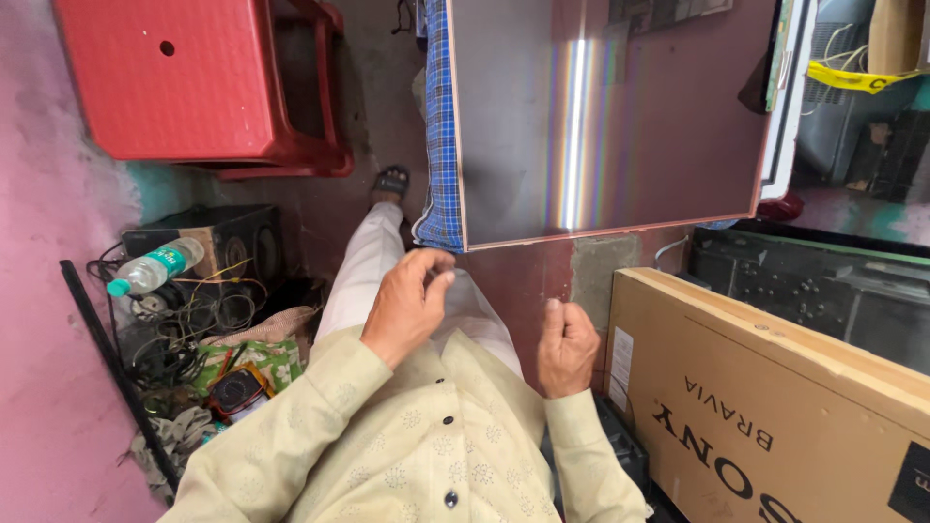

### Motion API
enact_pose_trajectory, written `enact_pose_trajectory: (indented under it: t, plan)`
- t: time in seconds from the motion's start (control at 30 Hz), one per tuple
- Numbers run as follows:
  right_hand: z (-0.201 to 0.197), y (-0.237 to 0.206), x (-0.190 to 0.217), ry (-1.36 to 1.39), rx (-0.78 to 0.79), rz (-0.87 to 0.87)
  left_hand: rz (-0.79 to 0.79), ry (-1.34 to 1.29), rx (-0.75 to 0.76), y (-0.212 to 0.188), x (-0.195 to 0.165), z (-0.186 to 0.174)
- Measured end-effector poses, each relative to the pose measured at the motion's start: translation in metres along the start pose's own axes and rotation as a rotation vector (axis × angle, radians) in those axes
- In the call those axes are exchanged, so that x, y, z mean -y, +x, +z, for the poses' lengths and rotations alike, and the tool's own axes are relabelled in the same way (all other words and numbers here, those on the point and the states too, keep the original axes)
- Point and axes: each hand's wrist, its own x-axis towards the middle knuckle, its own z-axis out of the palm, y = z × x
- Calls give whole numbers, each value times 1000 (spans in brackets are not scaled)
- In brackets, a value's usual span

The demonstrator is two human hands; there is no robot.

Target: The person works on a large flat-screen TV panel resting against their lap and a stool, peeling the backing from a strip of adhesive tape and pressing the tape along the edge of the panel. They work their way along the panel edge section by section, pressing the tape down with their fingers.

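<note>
Much here is cut off: the large flat panel (605,116) runs out of view at twelve o'clock, its far edge lost, and its glossy face shows only a pale streak of glare. The checked blue cloth (441,126) under its left edge is mostly hidden by it. The long cardboard box (765,407) leaves the view at four o'clock. The tangle of cables (179,334) at nine o'clock is too knotted to sort out.

Your left hand (407,305) is raised before your chest, fingers (436,281) curled loosely inward, thumb near the fingertips, holding nothing you can see. Your right hand (567,349) is closed into a loose fist; whether anything sits inside it, you cannot tell. The panel lies just above both hands, toward twelve o'clock, its near corner close to the left fingers but not touching them.

A plastic bottle (155,268) lies on a dark speaker (228,242) at nine o'clock; a red plastic stool (184,77) stands at eleven.
</note>
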Motion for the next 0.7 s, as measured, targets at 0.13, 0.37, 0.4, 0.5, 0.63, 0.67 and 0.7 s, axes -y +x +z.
enact_pose_trajectory:
  t: [0.13,0.37,0.4,0.5,0.63,0.67,0.7]
  plan:
    - [-8,14,-6,-182,-60,-88,-106,-104,37,19,-7,-3]
    - [-8,28,14,-226,-112,20,-299,-458,201,47,-11,-12]
    - [-5,27,17,-208,-149,62,-303,-482,213,49,-10,-14]
    - [1,25,22,-205,-235,33,-326,-587,258,56,-8,-17]
    - [6,32,25,-185,-243,-104,-393,-650,293,67,-4,-23]
    - [7,32,25,-137,-248,-57,-406,-661,302,68,-3,-23]
    - [7,33,25,-95,-265,34,-421,-672,307,69,-1,-23]
